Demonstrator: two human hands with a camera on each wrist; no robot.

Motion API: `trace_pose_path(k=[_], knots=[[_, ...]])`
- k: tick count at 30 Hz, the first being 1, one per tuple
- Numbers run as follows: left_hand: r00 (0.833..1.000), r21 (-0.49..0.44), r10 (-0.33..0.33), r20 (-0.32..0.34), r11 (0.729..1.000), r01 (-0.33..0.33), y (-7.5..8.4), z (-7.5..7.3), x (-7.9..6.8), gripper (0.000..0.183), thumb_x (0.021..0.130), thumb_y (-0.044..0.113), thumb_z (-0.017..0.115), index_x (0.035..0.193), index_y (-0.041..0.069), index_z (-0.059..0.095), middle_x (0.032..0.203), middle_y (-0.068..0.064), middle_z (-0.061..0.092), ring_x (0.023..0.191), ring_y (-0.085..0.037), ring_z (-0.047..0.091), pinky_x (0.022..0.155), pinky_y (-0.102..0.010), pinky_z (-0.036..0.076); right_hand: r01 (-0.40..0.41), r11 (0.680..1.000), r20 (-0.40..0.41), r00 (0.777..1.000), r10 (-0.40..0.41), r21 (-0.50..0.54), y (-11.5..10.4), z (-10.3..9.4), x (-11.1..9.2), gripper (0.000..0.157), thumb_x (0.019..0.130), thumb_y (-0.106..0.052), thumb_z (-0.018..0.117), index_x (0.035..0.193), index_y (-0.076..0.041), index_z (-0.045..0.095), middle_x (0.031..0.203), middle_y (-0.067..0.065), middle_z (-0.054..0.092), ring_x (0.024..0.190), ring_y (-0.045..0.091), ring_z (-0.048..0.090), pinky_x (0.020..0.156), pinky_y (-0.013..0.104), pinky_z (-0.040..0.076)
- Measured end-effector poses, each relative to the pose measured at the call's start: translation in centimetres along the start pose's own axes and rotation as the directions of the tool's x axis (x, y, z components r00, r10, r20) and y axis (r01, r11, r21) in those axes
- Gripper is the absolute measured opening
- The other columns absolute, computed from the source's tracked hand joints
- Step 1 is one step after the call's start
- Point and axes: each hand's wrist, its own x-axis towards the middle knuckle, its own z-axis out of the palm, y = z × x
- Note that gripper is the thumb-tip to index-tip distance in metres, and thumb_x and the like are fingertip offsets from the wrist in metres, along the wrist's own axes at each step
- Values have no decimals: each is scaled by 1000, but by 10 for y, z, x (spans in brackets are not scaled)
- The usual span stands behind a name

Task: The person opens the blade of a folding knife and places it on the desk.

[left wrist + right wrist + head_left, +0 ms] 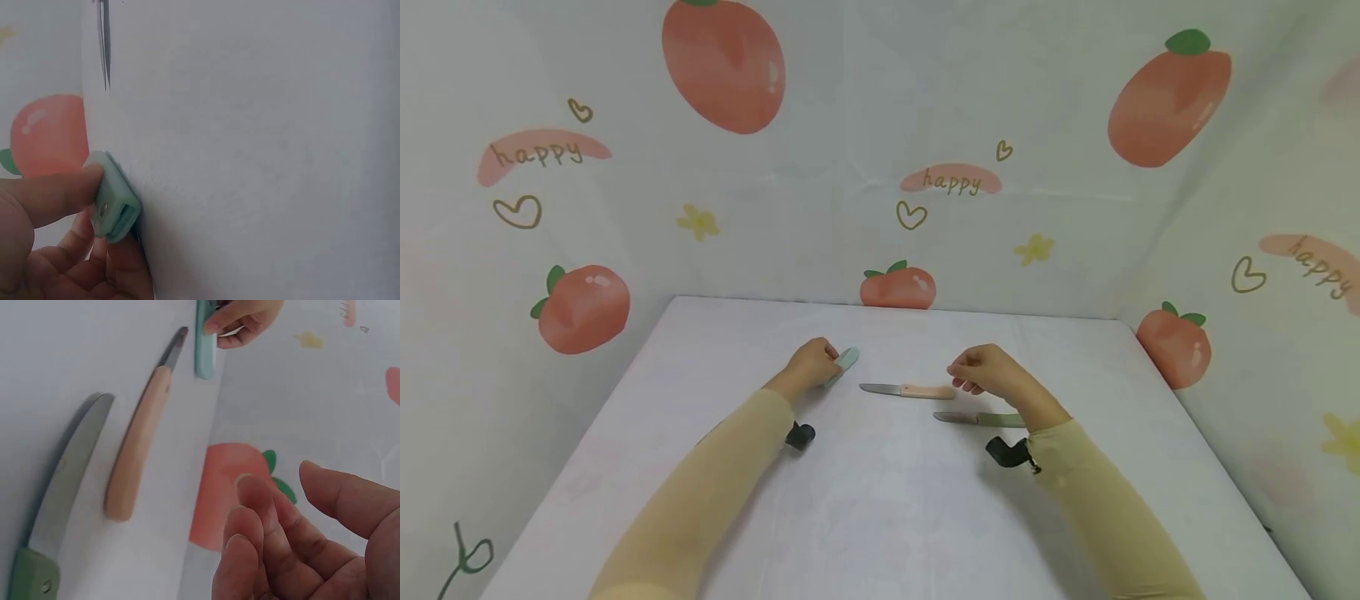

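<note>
My left hand [812, 363] pinches a mint-green folding knife [115, 203] between thumb and fingers, at the far left part of the table. A slot and a small rivet show at the near end of its handle; no blade is in sight. My right hand [988, 369] hovers with fingers loosely bent and nothing between thumb and fingertips. Close by it lies a peach-handled knife [140, 444], blade out and pointing left in the head view. Nearer to me is a green-handled knife [996, 420], its blade also out; the right wrist partly overlaps its handle end.
The white table [865, 517] meets a wall cloth printed with fruit, hearts and "happy" at its back edge. Black wrist cameras, one near the left sleeve [801, 436] and one near the right sleeve [1007, 452], hang beneath the wrists.
</note>
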Motion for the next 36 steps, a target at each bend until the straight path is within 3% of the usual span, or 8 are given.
trace_pose_path(k=[11,18,24,33,36], knots=[[1000,-57,3,6,998,-3,-6,2,-9,22,91,17,72,108,5,65,111,-13,64,96,-24,58,77,-34,49,82,994,-29,996,-80,75,-21,10,3,29,99,-19,66,111,7,66,101,21,69,89,37,63,76,31,55],[999,-94,42,-2,995,-42,-8,6,-12,24,91,18,74,109,5,65,102,-10,65,89,-22,60,70,-31,50,85,990,-55,995,-79,115,-29,24,6,27,99,-19,65,113,4,66,111,26,67,98,43,63,83,35,55],[998,-119,68,-7,991,-69,-7,9,-16,25,90,17,75,109,4,64,97,-8,64,86,-20,59,68,-29,49,103,990,-106,990,-92,99,-28,36,11,27,100,-23,65,116,-1,67,112,20,67,103,41,65,90,45,53],[992,-184,127,-9,975,-126,-4,18,-25,25,89,15,75,109,3,65,99,-8,66,88,-20,60,69,-28,52,125,981,-167,981,-100,145,-21,58,25,21,98,-19,67,111,-2,69,110,23,67,98,39,66,85,40,55],[989,-216,146,-10,965,-145,-3,23,-26,24,89,14,75,108,4,65,98,-7,66,87,-19,60,68,-28,52,127,982,-189,977,-99,141,-19,66,28,19,98,-19,67,110,-3,70,103,19,68,93,33,67,83,38,56]])
